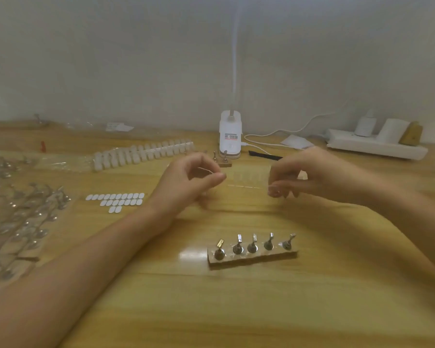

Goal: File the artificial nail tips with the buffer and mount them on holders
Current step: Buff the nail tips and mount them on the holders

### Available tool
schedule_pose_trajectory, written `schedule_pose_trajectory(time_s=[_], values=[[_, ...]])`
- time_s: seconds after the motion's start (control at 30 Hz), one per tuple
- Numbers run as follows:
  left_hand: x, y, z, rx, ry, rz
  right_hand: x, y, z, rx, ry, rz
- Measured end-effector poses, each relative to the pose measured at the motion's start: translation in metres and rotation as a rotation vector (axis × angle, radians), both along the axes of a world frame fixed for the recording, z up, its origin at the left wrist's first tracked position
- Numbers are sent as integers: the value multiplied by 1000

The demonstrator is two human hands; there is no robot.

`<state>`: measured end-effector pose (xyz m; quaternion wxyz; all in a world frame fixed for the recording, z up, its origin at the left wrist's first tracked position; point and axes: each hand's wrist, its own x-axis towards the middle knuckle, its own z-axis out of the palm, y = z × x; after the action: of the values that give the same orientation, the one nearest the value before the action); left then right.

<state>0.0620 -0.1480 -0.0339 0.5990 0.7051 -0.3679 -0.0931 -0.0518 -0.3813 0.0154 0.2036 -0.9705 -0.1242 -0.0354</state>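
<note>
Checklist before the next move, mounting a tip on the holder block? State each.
1. Holder block near, five holders standing: ok.
2. Holder tops free of tips: ok.
3. White oval pads laid out: ok.
4. Left hand grip on a tip: cannot tell, blurred.
5. Right hand grip: cannot tell, blurred.
6. Buffer located: cannot tell; black strip by lamp base might be it.

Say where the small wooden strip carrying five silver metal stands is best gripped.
Probably pinch the small wooden strip by its two short ends, coming from left and right. The five silver metal stands crowd its top in a row and lean, while the ends sit bare.
</note>
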Motion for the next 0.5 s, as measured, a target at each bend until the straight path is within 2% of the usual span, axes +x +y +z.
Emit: schedule_pose_trajectory(time_s=[0.03,0.07,0.13,0.27,0.4,0.47,0.5], values=[[3,0,0,-49,205,-36,0,2,0,-44,-64,10],[7,1,-1,-109,330,-53,0,5,0,-60,-76,22],[11,2,0,-210,444,-45,0,10,-4,-5,6,49],[8,0,-2,-193,392,-24,2,14,-16,44,109,9],[5,-1,-3,-140,297,-53,1,13,-12,-85,5,-12],[4,-1,-2,-139,290,-58,-4,13,-1,-43,-49,16],[3,-1,-1,-138,291,-59,-8,14,5,17,-15,49]])
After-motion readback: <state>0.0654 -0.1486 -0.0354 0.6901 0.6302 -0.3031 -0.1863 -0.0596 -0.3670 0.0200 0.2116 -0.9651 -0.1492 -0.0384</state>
